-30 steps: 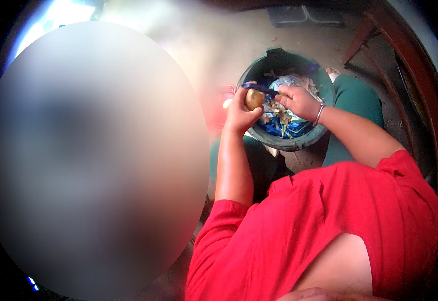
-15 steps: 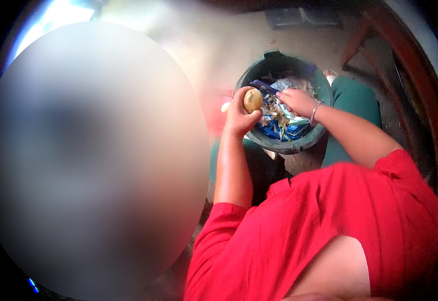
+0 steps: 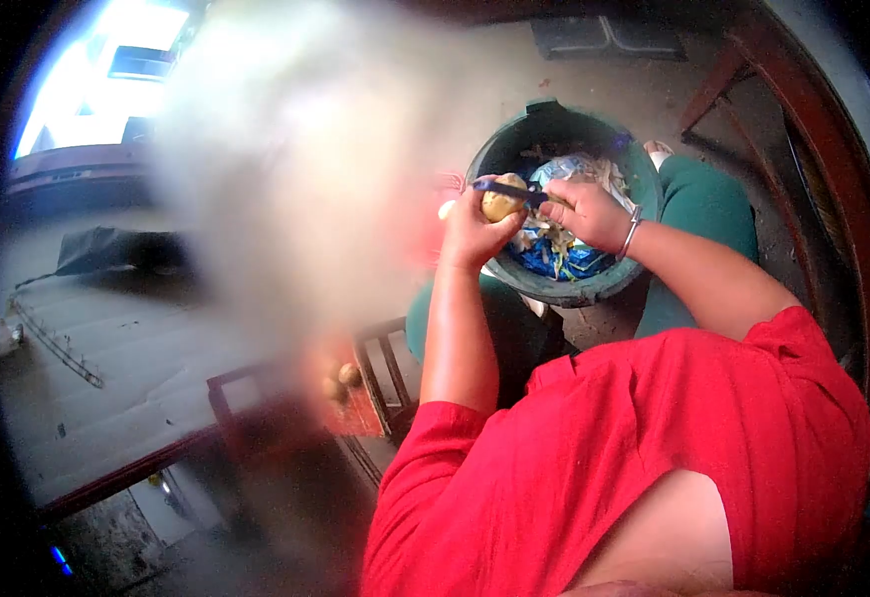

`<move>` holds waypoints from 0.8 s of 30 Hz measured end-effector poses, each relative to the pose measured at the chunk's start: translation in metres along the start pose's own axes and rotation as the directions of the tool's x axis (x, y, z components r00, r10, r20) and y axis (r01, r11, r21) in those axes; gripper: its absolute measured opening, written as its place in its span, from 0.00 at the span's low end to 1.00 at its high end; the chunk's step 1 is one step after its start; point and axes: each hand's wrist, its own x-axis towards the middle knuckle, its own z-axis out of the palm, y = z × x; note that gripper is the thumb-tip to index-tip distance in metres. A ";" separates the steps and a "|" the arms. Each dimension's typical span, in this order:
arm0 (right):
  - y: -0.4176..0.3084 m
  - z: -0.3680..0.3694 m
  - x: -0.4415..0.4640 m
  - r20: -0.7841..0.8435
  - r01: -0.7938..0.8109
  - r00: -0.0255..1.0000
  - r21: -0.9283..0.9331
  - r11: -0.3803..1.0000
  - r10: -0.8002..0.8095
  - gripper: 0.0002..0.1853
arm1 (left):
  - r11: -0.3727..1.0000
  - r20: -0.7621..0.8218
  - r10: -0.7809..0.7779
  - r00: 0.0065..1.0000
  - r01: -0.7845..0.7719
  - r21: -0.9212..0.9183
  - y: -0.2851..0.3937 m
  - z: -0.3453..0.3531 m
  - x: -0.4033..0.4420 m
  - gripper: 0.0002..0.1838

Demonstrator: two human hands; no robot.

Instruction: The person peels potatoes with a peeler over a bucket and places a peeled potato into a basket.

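My left hand [image 3: 473, 231] is wrapped round a potato [image 3: 503, 202], pale yellow with some brown skin on it. In my right hand [image 3: 594, 211], which wears a silver bangle, is a dark-bladed peeler [image 3: 510, 189] that lies across the top of the potato. Both hands are over the left part of a round dark green bin [image 3: 576, 291]. Inside the bin, peelings [image 3: 554, 225] lie on crumpled blue and white plastic [image 3: 576, 261].
Left of my hand, a pale round item [image 3: 447, 210] sits by a blurred red basket [image 3: 447, 182]. Brown potatoes [image 3: 349, 374] rest on a red wooden seat [image 3: 360, 410]. A light-topped table [image 3: 126, 338] stands far left; dark wooden furniture [image 3: 833, 109] borders the right. A hazy smear covers the upper middle.
My right hand has brought the peeler left and down from beyond the potato onto it. The left hand holds its place. The large blur at the left has gone, showing the table and seat.
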 end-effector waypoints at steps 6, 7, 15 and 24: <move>-0.015 -0.004 -0.004 0.155 -0.001 0.988 -0.095 0.995 0.015 0.16 | 0.985 -0.038 0.020 0.999 -0.013 0.172 -0.002 0.001 0.006 0.30; -0.013 -0.002 -0.004 0.152 -0.003 0.988 -0.110 0.994 0.019 0.16 | 0.974 -0.076 0.055 0.996 -0.037 0.222 -0.008 0.002 0.007 0.28; -0.019 -0.001 -0.003 0.102 -0.040 0.993 -0.251 0.967 0.068 0.17 | 0.968 -0.050 -0.023 0.999 0.034 0.250 0.007 -0.001 0.005 0.26; -0.022 -0.005 -0.002 0.078 -0.158 0.981 -0.202 0.967 0.176 0.17 | 0.980 -0.079 0.001 0.997 0.015 0.199 -0.010 0.001 0.006 0.25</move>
